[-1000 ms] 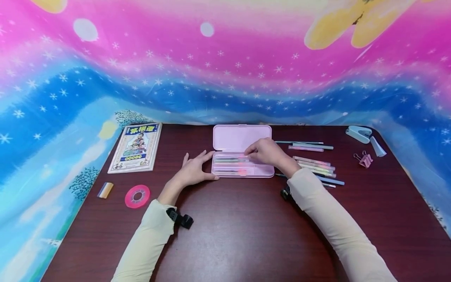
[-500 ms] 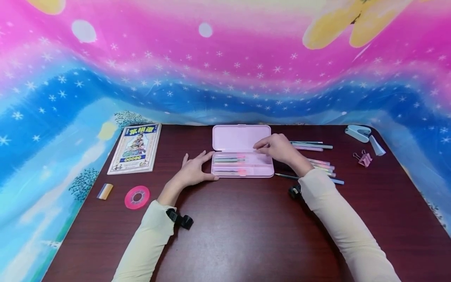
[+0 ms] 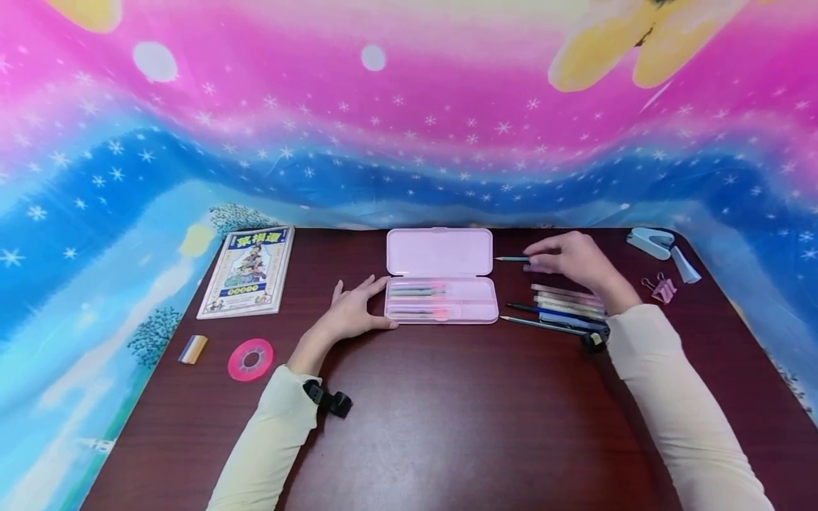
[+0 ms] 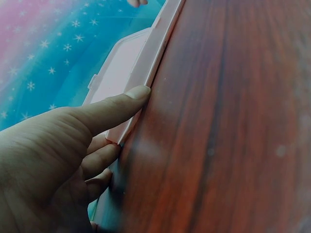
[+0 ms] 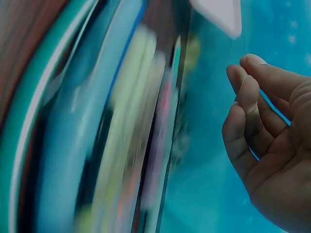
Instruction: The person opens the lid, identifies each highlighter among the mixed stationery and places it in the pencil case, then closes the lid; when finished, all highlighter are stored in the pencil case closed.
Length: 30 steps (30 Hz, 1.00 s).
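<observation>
head view: my left hand steadies the open pencil case with relaxed fingers; my right hand, loosely curled, touches pens near the desk's back edge

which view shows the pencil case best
The head view: the whole open pencil case shows, with pens inside. The left wrist view shows only its edge against the left hand. The right wrist view is blurred, perhaps catching one corner.
</observation>
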Available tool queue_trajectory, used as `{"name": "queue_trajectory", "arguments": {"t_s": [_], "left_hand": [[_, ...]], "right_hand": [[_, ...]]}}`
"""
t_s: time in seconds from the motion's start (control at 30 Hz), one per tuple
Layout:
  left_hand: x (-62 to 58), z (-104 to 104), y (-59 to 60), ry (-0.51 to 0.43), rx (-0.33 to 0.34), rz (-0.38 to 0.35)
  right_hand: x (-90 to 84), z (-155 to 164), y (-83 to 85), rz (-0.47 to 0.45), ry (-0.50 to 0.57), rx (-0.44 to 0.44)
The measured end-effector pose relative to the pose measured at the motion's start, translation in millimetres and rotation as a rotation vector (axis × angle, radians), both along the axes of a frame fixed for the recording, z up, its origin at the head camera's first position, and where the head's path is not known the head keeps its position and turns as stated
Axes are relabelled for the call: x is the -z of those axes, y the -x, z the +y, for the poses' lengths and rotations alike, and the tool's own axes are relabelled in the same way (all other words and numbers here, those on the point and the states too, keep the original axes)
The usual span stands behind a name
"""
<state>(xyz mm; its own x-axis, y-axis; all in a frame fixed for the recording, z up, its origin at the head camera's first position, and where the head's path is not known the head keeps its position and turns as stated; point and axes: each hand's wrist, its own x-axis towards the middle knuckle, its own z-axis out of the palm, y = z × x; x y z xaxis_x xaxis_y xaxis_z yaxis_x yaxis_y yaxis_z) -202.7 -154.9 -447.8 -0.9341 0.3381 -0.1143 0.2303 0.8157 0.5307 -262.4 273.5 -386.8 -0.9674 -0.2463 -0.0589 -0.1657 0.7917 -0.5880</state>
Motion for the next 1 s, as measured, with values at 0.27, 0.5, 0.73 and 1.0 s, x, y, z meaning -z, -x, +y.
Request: {"name": "queue_trajectory", "arguments": {"t_s": [0.27,0.5,0.73,1.0], "left_hand": [[5.2,0,-3.9,-0.004,0.0,-0.007],[1.5,0,-2.0,-0.008,0.0,0.0],[-1.9,1,-0.4,-0.006,0.001,0.003],[-2.8,1,0.0,0.002,0.003,0.002]], "right_hand": [[4.6,53,-9.8,-0.088,-0.043,0.067],[16.9,75,-9.1,-0.109,-0.076,0.091],[24.6,82,-8.3,-0.121,-0.104,0.114],[27.5,85,-6.9,-0.064,-0.116,0.133]]}}
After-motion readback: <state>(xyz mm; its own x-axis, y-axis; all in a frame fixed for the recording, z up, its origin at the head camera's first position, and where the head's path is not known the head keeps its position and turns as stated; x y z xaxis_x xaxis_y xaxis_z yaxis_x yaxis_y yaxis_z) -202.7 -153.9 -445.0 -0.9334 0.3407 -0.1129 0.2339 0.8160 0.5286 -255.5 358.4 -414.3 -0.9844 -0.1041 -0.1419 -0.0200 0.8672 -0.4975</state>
